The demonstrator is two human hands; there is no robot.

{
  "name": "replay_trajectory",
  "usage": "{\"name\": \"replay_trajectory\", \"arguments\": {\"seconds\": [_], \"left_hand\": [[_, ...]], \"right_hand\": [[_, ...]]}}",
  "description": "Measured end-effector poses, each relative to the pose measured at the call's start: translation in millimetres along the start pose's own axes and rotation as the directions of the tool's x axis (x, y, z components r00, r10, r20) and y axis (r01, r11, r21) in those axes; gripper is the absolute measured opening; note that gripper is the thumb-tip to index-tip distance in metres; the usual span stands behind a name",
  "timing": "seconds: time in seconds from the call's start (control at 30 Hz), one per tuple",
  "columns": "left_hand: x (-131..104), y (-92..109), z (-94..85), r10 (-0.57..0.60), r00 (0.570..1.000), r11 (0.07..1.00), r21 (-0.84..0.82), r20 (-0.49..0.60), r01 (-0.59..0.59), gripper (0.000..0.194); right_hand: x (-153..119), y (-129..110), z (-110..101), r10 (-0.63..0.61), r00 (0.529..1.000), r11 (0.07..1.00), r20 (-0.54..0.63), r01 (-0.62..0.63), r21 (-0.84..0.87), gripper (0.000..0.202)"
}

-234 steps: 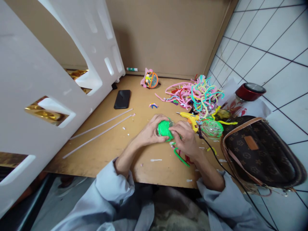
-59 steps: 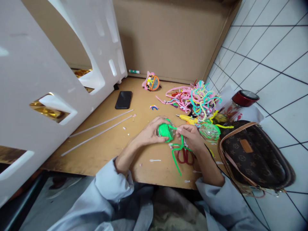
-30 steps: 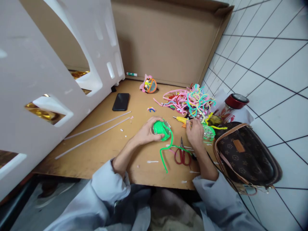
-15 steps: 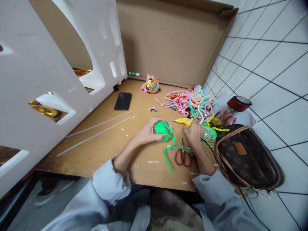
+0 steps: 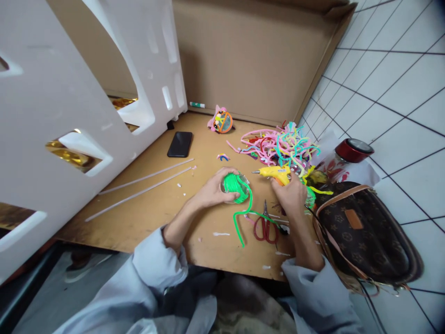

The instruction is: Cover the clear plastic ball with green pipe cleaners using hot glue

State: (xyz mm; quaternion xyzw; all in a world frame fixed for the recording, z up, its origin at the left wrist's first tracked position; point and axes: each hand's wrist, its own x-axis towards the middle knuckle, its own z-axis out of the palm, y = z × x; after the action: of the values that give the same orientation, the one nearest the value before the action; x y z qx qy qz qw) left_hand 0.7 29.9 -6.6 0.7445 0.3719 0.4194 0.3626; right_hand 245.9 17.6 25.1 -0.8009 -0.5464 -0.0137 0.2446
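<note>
My left hand [image 5: 216, 188] is closed round a clear, rounded plastic piece wrapped in green pipe cleaner [image 5: 233, 186]. A loose green tail hangs from it, bending across the table towards me. In my right hand [image 5: 293, 192] is a yellow glue gun [image 5: 276, 173] with an orange trigger. Its metal nozzle points left, a short gap from the green-wrapped piece. Red-handled scissors [image 5: 266, 227] lie on the table between my forearms, partly under a strand of green pipe cleaner. Behind my right hand, another green-wrapped clear piece [image 5: 310, 197] is mostly hidden.
A pile of coloured pipe cleaners [image 5: 278, 144] lies at the back right, near a red-lidded jar [image 5: 353, 149] and a brown handbag [image 5: 371, 232]. Further left are a phone [image 5: 180, 144], two white sticks [image 5: 139, 195] and a white plastic crate [image 5: 146, 51]. A pink-eared figure [image 5: 221, 120] stands behind.
My right hand has lifted the glue gun and moved slightly right with it. My left hand stays round the green-wrapped piece, and the view has shifted slightly.
</note>
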Motion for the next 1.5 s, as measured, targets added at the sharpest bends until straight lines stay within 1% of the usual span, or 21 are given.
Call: {"name": "replay_trajectory", "arguments": {"seconds": [0.17, 0.33, 0.47, 0.73, 0.97, 1.23, 1.5], "left_hand": [[-0.5, 2.0, -1.0, -0.016, 1.000, 0.999, -0.039, 0.000, 0.016, 0.058], [-1.5, 5.3, -1.5, -0.039, 0.999, 0.998, -0.055, 0.008, 0.039, 0.058], [-1.5, 6.1, -1.5, -0.043, 0.999, 0.998, -0.050, 0.003, 0.044, 0.058], [-1.0, 7.8, 0.5, -0.024, 1.000, 0.999, -0.048, 0.003, 0.024, 0.057], [-0.4, 8.0, 0.9, -0.010, 1.000, 0.998, -0.063, 0.010, 0.010, 0.056], [-0.6, 7.5, 1.3, 0.005, 1.000, 0.998, -0.056, 0.004, -0.004, 0.055], [0.6, 5.9, 0.5, 0.024, 1.000, 0.999, -0.033, -0.001, -0.024, 0.054]], "right_hand": [[-0.8, 1.7, -3.1, -0.065, 0.998, 0.998, 0.014, 0.065, 0.015, 0.057], [-1.9, 0.4, -4.3, -0.119, 0.990, 0.993, 0.071, 0.120, 0.001, 0.046], [-3.5, 0.5, -2.6, -0.176, 0.983, 0.983, 0.041, 0.174, 0.065, 0.044], [-11.4, -5.3, 2.7, -0.224, 0.974, 0.962, 0.024, 0.217, 0.167, 0.040], [-17.7, -10.3, 4.6, -0.210, 0.978, 0.948, 0.004, 0.202, 0.247, 0.035], [-19.5, -10.7, 6.2, -0.231, 0.972, 0.948, -0.047, 0.235, 0.214, 0.035], [-15.8, -9.4, 4.6, -0.207, 0.978, 0.956, -0.023, 0.208, 0.206, 0.042]]}}
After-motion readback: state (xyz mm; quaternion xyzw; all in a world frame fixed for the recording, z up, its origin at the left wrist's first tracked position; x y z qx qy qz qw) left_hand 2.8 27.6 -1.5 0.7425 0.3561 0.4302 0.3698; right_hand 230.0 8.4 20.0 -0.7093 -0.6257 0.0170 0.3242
